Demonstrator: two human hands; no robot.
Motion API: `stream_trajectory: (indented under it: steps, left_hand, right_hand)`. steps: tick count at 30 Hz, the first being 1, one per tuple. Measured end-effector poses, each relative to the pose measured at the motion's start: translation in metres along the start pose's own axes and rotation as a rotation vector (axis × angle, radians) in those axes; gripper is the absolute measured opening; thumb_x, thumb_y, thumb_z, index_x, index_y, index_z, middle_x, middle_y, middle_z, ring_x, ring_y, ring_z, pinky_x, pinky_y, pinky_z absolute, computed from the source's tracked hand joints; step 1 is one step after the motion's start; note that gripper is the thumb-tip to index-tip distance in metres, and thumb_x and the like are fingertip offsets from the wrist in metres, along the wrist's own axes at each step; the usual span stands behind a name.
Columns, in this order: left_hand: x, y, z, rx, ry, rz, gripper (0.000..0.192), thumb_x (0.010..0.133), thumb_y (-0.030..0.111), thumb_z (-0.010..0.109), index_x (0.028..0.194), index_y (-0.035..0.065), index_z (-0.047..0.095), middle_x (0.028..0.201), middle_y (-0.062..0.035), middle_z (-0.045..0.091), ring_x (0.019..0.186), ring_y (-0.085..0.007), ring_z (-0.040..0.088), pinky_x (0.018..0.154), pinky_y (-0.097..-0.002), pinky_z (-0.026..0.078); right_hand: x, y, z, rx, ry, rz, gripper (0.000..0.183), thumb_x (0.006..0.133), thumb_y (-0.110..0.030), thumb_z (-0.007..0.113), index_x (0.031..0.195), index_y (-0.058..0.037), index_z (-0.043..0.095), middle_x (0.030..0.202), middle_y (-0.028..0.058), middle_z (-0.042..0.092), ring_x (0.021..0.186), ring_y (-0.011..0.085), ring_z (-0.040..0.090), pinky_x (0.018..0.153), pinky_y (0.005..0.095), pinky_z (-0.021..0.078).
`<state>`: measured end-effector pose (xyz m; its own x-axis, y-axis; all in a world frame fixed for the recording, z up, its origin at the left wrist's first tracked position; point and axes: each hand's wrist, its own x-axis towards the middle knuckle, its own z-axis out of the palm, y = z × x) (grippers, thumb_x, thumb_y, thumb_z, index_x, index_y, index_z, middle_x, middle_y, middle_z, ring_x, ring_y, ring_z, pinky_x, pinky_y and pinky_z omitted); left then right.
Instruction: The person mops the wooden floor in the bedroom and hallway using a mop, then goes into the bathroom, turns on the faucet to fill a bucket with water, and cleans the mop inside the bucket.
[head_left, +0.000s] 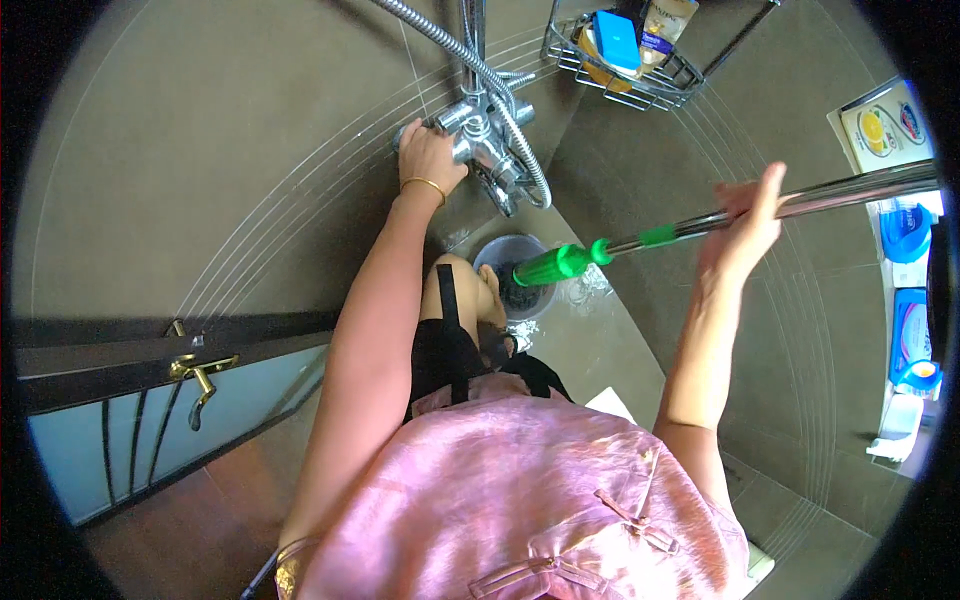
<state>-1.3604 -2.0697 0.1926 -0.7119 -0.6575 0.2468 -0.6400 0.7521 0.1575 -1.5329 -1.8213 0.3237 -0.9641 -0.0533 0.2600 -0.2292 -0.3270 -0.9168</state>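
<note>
My left hand (431, 157) is closed around the left end of a chrome shower mixer tap (476, 131) on the tiled wall. A gold bangle circles that wrist. My right hand (746, 217) holds the metal handle of a mop (840, 187), with the thumb and some fingers stretched out along it. The handle slants down to a bright green grip (562, 262). Its lower end reaches into a round bucket (553, 301), where the dark contents cannot be made out. My foot (489, 279) is at the bucket's left side.
A metal shower hose (521, 139) loops before the mixer. A wire corner basket (664, 97) holds toiletries. Detergent bottles (911, 337) and a box (885, 131) stand along the right. At left is a door with a brass handle (199, 375). The floor tile (592, 345) looks wet.
</note>
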Motion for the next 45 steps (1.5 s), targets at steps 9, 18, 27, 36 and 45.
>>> stream_trajectory:
  steps: [9,18,27,36,45]
  left_hand:
    - [0.008,0.003,0.005,0.016,-0.053,0.031,0.052,0.057,0.031,0.068,0.104,0.0116,0.058,0.099,-0.0137,0.058,0.098,-0.0245,0.051,0.099,-0.0342,0.024]
    - [-0.002,0.006,0.000,0.002,-0.067,0.012,0.062,0.058,0.028,0.070,0.113,0.0091,0.050,0.110,-0.0123,0.054,0.105,-0.0261,0.047,0.100,-0.0386,0.021]
    - [0.000,0.003,0.001,-0.004,-0.130,0.012,0.065,0.057,0.032,0.070,0.114,0.0083,0.049,0.114,-0.0122,0.051,0.111,-0.0284,0.041,0.100,-0.0444,0.019]
    - [0.007,0.008,0.003,0.039,0.003,0.056,0.056,0.057,0.026,0.069,0.108,0.0094,0.054,0.102,-0.0121,0.056,0.099,-0.0267,0.049,0.098,-0.0386,0.025]
    - [0.006,0.004,0.005,-0.013,-0.046,0.039,0.058,0.060,0.030,0.071,0.110,0.0081,0.053,0.113,-0.0126,0.052,0.106,-0.0279,0.046,0.099,-0.0418,0.022]
  right_hand:
    - [0.055,0.077,-0.131,-0.023,0.433,0.154,0.037,0.074,-0.033,0.067,0.082,-0.0013,0.050,0.067,0.0053,0.045,0.068,0.0153,0.044,0.064,0.0315,0.0344]
    - [0.002,0.139,-0.104,-0.089,-0.133,0.228,0.025,0.083,-0.018,0.056,0.066,-0.0074,0.040,0.055,0.0025,0.044,0.049,0.0103,0.041,0.052,0.0272,0.0401]
    - [0.017,0.183,-0.077,-0.142,-0.186,0.279,0.025,0.080,-0.022,0.061,0.067,-0.0084,0.043,0.057,-0.0002,0.044,0.050,0.0083,0.043,0.049,0.0243,0.0397]
    - [-0.017,0.108,-0.048,-0.174,-1.157,0.598,0.033,0.059,-0.017,0.066,0.051,-0.0095,0.035,0.052,-0.0016,0.037,0.050,0.0099,0.035,0.048,0.0251,0.0262]
    - [0.032,0.106,-0.063,0.065,-0.041,0.114,0.026,0.080,-0.014,0.055,0.062,-0.0103,0.036,0.047,-0.0006,0.038,0.039,0.0062,0.034,0.037,0.0212,0.0287]
